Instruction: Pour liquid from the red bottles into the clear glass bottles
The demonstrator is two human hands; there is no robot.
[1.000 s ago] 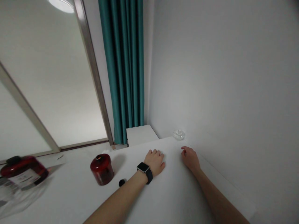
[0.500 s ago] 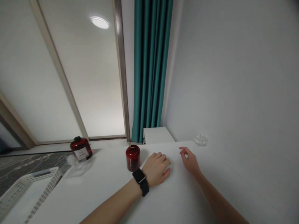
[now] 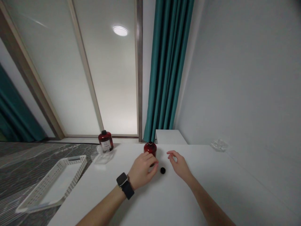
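A dark red, see-through bottle [image 3: 150, 148] with an uncapped neck stands upright on the white table [image 3: 178, 201]. My left hand [image 3: 142, 169], with a black watch at the wrist, is in front of it and hides its lower part. The fingers are bent, with a gap to the thumb, and nothing shows in them; whether they touch the bottle I cannot tell. Between my hands lies a small round black cap [image 3: 163, 170]. To its right hovers my right hand [image 3: 180, 164], index finger stretched out, thumb apart, holding nothing visible.
Another red bottle [image 3: 105, 142], with black cap and white label, stands at the table's far left beside clear plastic packaging [image 3: 102, 158]. A white perforated basket [image 3: 50, 188] is left of the table. Crumpled clear plastic [image 3: 219, 145] lies far right by the wall.
My left hand has drawn back leftward over the table, uncovering the black cap, and now overlaps the open bottle. My right hand stays raised nearby. The camera has turned left.
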